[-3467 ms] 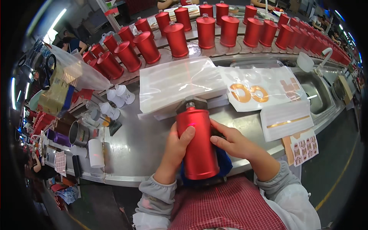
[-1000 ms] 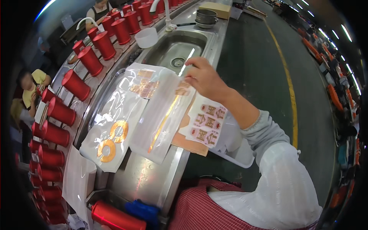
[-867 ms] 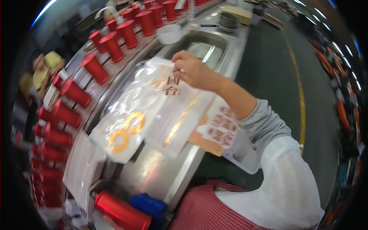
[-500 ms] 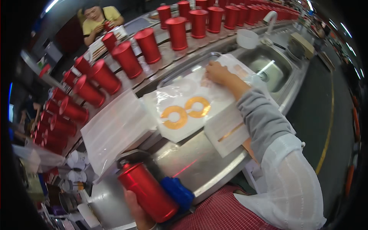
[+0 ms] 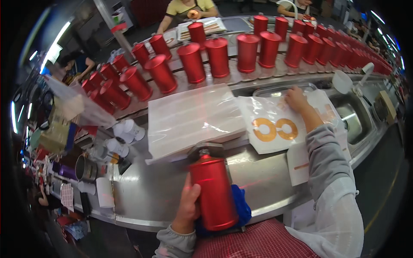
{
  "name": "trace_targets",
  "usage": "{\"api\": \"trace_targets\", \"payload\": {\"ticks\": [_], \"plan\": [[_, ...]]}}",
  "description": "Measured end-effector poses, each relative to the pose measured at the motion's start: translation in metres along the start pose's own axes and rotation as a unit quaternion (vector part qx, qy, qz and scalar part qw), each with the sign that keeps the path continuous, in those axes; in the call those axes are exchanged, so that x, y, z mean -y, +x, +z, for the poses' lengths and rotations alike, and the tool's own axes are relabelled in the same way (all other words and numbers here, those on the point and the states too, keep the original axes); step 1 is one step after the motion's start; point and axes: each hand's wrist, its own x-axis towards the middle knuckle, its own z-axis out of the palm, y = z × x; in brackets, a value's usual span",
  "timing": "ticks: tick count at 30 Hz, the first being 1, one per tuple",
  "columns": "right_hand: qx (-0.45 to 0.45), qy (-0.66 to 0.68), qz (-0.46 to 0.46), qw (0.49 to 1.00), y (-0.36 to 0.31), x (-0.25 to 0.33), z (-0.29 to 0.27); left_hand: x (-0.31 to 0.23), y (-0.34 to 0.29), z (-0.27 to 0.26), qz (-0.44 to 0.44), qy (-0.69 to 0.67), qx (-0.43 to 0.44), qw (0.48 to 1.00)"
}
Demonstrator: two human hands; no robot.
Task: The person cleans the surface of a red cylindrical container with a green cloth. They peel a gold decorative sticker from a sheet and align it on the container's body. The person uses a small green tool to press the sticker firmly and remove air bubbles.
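Note:
My left hand is wrapped around the side of a red metal canister with a narrow metal neck, held nearly upright close to my body. A blue cloth shows behind and beside its lower part. Out to the right, my right hand rests at the upper part of a glossy white decal sheet, fingers curled down and bunched. What they pinch, if anything, is too small to make out. Gold C-shaped decals lie on this sheet below the hand.
A stack of white sheets under clear film lies ahead on the steel counter. Rows of red canisters stand behind it. A sink is at right, white cups at left. Another person sits across.
The whole view has swung round, so things sit differently in it. The canister in my left hand stands more upright. My right hand stays at the decal sheet.

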Motion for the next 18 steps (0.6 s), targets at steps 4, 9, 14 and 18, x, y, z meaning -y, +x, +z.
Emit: {"api": "trace_targets", "payload": {"ticks": [4,9,14,18], "plan": [[-0.042,-0.060,0.000,0.997,-0.005,0.002,-0.014,0.000,0.005,0.001,-0.021,-0.013,0.032,0.999],[-0.051,0.067,-0.246,0.965,-0.047,0.103,-0.117,-0.001,0.007,-0.001,-0.014,-0.014,0.039,0.999],[0.046,0.254,-0.405,0.877,-0.114,0.198,-0.223,-0.002,0.009,-0.002,-0.010,-0.015,0.057,0.998],[0.121,0.342,-0.484,0.796,-0.137,0.255,-0.223,-0.001,0.007,-0.001,0.068,-0.030,0.016,0.997]]}}
